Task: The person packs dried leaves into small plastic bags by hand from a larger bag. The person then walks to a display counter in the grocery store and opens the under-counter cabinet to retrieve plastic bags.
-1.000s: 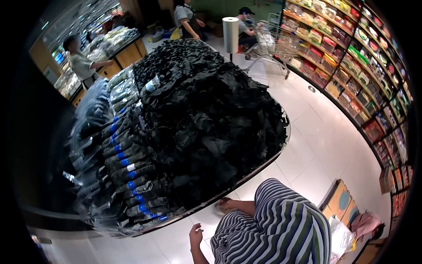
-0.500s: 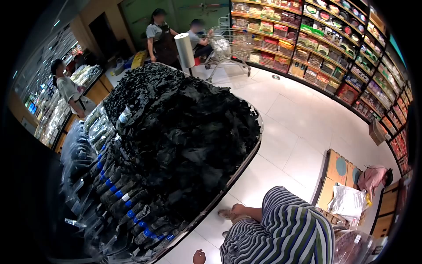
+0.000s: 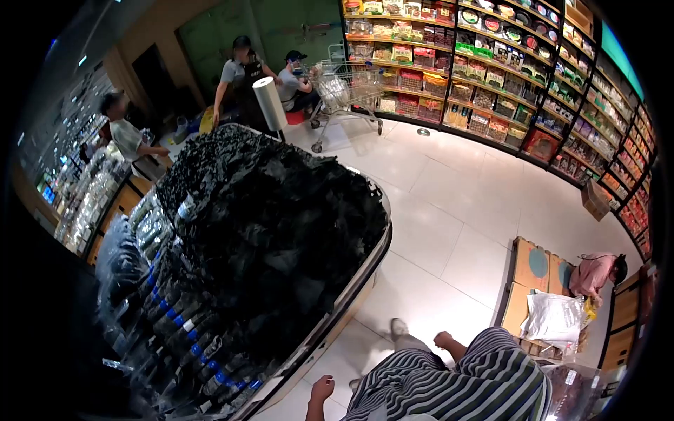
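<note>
My left hand [image 3: 323, 388] hangs low beside the near edge of a large display bin [image 3: 349, 295], apart from it, with fingers loosely curled and nothing visible in them. My right hand [image 3: 444, 340] is in front of my striped top [image 3: 449, 379], over the floor, its fingers curled in and holding nothing that shows. Heaped in the bin is a mass of black, leafy dried goods [image 3: 281, 210]. Along its left side lie several clear bags [image 3: 189, 330] with blue bands. My shoe [image 3: 399, 327] shows on the tiles.
Stacked cartons [image 3: 531, 263] with a white sack [image 3: 554, 319] stand at right, beside a bent-over person in pink. Packed shelves [image 3: 491, 70] line the back right. A shopping cart [image 3: 347, 91], a bag roll [image 3: 269, 102] and several people are beyond the bin.
My view has shifted, so the bin appears further left. My right hand and foot appear further right, and my left hand shows more fully. The person at left has raised a forearm.
</note>
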Demonstrator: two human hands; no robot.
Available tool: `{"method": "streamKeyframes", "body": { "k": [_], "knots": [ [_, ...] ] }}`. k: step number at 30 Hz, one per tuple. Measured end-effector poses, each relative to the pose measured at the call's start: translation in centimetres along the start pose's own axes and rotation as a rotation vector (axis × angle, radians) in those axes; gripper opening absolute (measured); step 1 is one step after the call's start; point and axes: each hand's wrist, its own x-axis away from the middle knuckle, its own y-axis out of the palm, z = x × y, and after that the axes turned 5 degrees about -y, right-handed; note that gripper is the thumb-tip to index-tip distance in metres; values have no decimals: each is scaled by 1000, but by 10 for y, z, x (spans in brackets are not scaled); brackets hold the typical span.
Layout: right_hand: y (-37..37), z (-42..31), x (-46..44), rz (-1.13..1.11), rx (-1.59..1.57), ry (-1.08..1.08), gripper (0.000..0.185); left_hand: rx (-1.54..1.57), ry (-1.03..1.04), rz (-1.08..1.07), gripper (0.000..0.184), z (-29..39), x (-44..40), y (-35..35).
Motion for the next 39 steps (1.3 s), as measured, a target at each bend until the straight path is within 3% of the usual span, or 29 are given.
{"method": "streamKeyframes", "body": {
  "k": [1,4,5,6,7,8,12,14,16,17,20,23,24,26,28,29,30,32,34,35,38,39],
  "knots": [
    [-3,14,-5,-67,123,1,27,-28,4,-2,39,16,-6,0],
    [-28,31,0,92,21,106,30,-110,8,-26,40,59,-34,11],
    [-16,63,-31,113,177,11,30,-141,-11,-41,40,74,-45,17],
    [29,125,-103,122,83,-11,33,-165,-28,-55,39,97,-60,22],
    [7,141,-115,117,150,-26,31,-192,-122,-119,40,120,-72,26],
    [-17,148,-106,102,218,-40,30,-202,-96,-136,40,142,-84,38],
    [-142,133,-72,330,-201,134,23,-284,122,-79,38,244,-160,82],
    [-133,205,-129,347,78,-67,19,-193,219,-107,36,328,-176,87],
    [-154,237,-153,325,87,-159,16,-101,299,-120,35,407,-179,86],
    [-162,237,-166,348,-751,235,15,-97,336,-117,35,437,-180,86],
    [-238,191,-137,346,-991,257,16,-86,436,-140,35,495,-194,87],
    [-259,182,-150,321,-1153,194,17,-114,483,-191,34,535,-220,85],
    [-266,180,-155,257,-1114,260,19,-159,472,-196,34,550,-226,82],
    [-271,194,-175,45,-1334,150,22,-181,462,-209,33,570,-249,85],
    [-299,159,-167,161,-1071,-3,25,-136,463,-223,33,583,-288,95],
    [-336,131,-162,56,-1111,352,26,-124,466,-242,33,597,-303,97],
    [-343,139,-174,14,-1140,346,24,-112,471,-262,33,617,-320,95],
    [-324,218,-226,209,166,-640,23,-185,500,-276,33,657,-359,95],
    [-358,215,-232,151,188,-334,20,-356,540,-266,34,698,-407,102],
    [-399,210,-214,93,253,-527,23,-397,548,-316,33,728,-410,97],
    [-460,209,-251,-122,-1095,311,24,-313,596,-254,32,824,-462,70],
    [-492,201,-254,-48,-1195,404,25,-305,627,-212,32,848,-476,63]
  ]
}}
